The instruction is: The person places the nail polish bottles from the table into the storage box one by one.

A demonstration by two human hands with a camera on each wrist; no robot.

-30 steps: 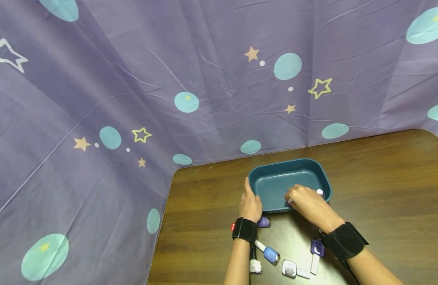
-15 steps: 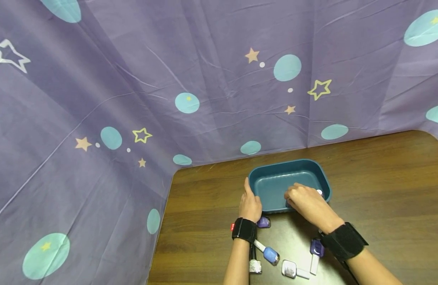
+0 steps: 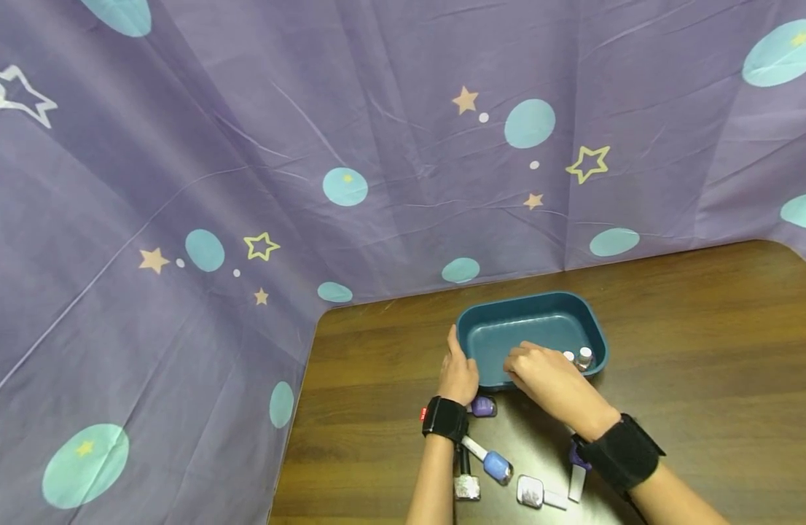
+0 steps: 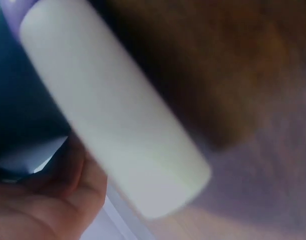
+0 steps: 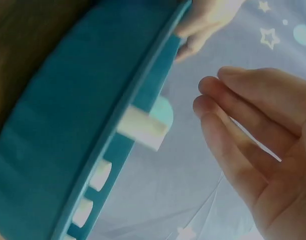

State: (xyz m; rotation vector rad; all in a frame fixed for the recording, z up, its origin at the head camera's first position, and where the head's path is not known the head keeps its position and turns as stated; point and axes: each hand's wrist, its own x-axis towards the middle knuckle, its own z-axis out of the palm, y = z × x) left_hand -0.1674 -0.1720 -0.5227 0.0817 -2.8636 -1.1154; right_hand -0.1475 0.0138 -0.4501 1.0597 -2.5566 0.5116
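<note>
A teal tray sits near the back of the table. My left hand holds its near left corner, thumb by the rim and fingers along the outer side. Over the tray's near edge is my right hand. In the right wrist view its fingers are extended and apart from a white-capped nail polish bottle in the tray. More white caps line the inside of that wall. Close to the left wrist camera lies a white cap on a purple bottle.
Nail polish bottles lie in front of the tray: a purple one, a blue one, a silver glitter one with black cap, a silver one with white cap. Another purple one is partly behind the right wrist. A purple curtain hangs behind.
My right hand has shifted left and come away from the bottle in the tray, so more white caps show at the tray's right end. The left hand stays at the corner.
</note>
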